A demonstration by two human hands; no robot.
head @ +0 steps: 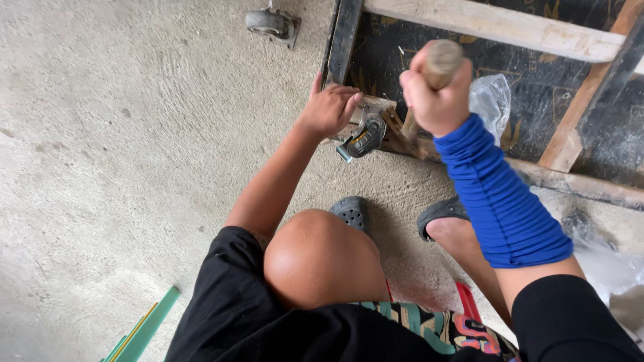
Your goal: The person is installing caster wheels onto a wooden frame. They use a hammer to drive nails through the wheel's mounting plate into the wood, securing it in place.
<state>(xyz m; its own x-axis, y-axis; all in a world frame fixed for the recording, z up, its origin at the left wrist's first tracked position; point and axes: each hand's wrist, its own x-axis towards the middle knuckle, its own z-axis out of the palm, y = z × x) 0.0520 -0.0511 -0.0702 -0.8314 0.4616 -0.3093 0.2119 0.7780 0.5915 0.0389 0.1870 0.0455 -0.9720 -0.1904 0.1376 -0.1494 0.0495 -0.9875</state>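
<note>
Head view: fitting caster wheel (364, 138) to frame corner.
Left hand (329, 107) pins its plate; right hand (436, 90) grips hammer handle (441, 62) tight; strike squarely.

A grey caster wheel (363, 139) in a metal bracket lies tilted on the wooden frame corner (376, 107), just under the left-hand fingertips. A round wooden handle (441, 62) stands upright, its worn end poking above the right fist.

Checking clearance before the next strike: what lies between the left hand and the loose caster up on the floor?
In the head view, only bare concrete floor lies between the left hand and the loose caster.
</note>
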